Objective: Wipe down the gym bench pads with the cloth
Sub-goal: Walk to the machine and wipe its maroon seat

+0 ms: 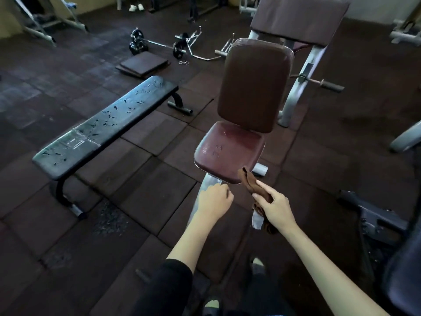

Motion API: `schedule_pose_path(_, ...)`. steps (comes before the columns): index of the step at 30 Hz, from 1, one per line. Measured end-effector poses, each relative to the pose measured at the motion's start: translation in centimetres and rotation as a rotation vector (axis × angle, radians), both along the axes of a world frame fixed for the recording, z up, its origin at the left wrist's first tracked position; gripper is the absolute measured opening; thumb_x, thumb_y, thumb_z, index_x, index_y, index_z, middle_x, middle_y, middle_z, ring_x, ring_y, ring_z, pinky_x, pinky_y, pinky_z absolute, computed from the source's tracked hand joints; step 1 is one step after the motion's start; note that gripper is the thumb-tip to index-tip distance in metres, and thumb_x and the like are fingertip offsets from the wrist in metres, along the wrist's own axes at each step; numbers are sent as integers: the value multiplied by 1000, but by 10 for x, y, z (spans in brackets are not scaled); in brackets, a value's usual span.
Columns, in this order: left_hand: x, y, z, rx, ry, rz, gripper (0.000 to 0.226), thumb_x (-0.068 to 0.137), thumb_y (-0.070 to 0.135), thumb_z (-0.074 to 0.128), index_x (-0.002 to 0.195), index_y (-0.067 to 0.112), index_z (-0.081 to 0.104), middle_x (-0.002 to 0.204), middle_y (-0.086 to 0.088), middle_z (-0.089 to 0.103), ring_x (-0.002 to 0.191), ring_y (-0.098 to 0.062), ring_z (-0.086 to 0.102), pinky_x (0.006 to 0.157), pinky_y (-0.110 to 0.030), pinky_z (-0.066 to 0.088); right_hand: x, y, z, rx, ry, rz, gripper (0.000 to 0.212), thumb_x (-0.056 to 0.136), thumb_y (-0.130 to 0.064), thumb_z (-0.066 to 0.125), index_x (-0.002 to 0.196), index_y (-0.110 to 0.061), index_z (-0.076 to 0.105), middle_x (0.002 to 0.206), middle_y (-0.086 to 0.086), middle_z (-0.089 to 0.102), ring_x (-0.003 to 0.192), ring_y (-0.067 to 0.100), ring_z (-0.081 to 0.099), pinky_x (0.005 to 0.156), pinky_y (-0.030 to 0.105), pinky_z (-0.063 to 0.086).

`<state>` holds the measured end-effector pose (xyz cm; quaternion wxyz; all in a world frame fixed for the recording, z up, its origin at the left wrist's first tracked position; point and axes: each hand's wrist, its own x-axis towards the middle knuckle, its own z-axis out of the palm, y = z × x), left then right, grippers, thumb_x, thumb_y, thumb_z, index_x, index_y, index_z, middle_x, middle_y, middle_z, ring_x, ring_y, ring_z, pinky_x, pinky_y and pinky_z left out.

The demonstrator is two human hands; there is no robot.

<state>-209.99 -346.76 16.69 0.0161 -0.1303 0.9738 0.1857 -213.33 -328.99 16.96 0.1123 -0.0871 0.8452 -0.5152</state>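
At the near edge of the maroon seat pad (229, 151), the right hand (276, 207) pinched a brown cloth (249, 182) between thumb and fingers, its top end touching the pad's front corner. The left hand (214, 201) hung just beside it, fingers curled loosely. The upright back pad (254, 84) stood behind.

I see a maroon seat pad (229, 151), glossy and scuffed, lying nearly flat. At its twelve o'clock a darker brown back pad (255, 85) stands upright. A crumpled brown cloth (248, 182) touches the seat's five o'clock edge.
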Motion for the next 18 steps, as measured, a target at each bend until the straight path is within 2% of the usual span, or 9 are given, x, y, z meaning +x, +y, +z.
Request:
schedule_pose_path(4, -44, 1, -13, -12, -42, 75, 29, 94, 27, 39, 102, 11, 62, 107, -7, 64, 102, -28, 57, 75, -33, 39, -70, -2, -18, 30, -1, 45, 43, 85, -17, 69, 126, -25, 61, 115, -6, 67, 106, 4, 59, 87, 13, 39)
schedule_pose_path(10, -123, 14, -50, 49, -70, 304, 31, 94, 28, 38, 107, 14, 62, 111, -5, 61, 103, -29, 58, 78, -34, 42, -183, -5, -42, 78, -3, 245, 43, 87, -15, 66, 129, -20, 59, 116, -7, 65, 110, 3, 56, 83, -1, 34)
schedule_pose_path(15, -175, 43, -70, 156, -109, 520, 31, 93, 27, 39, 111, 14, 61, 114, -5, 62, 108, -27, 56, 87, -38, 46, -262, 4, -56, 193, -3, 464, 45, 88, -18, 64, 132, -25, 55, 121, -3, 64, 115, 11, 57, 97, 21, 40)
schedule_pose_path(18, -192, 58, -84, 181, -134, 590, 33, 93, 27, 39, 116, 15, 59, 117, -5, 61, 109, -27, 55, 87, -39, 46, -292, 5, -66, 206, -6, 522, 45, 89, -16, 63, 133, -22, 54, 125, -2, 62, 116, 11, 56, 96, 20, 40)
